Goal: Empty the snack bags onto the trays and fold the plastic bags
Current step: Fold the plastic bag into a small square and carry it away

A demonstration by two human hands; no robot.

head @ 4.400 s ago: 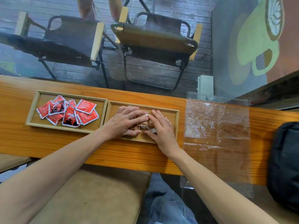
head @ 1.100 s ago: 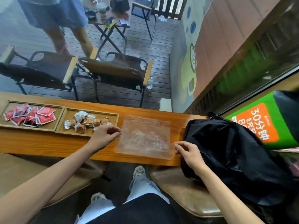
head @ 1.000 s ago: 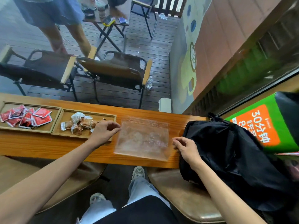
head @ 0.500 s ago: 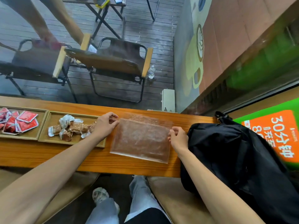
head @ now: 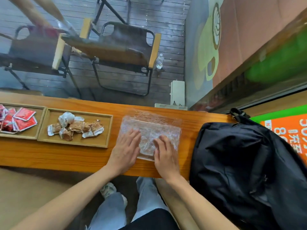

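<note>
A clear plastic bag (head: 149,125) lies folded flat on the wooden counter (head: 66,155). My left hand (head: 126,150) presses flat on its left part and my right hand (head: 164,153) presses flat on its right part, fingers straight. To the left stands a wooden tray (head: 103,130) holding several brown-and-white wrapped snacks (head: 74,127). Further left, another wooden tray (head: 36,128) holds several red snack packets (head: 20,118).
A black backpack (head: 249,163) sits at the counter's right end, close to my right hand. Beyond the window are two folding chairs (head: 116,47), a water bottle (head: 159,61) and a person's legs. My knees show below the counter.
Both hands moved from the bag's side edges onto its top and now press it flat. The bag looks shorter, folded over. The view tilted down.
</note>
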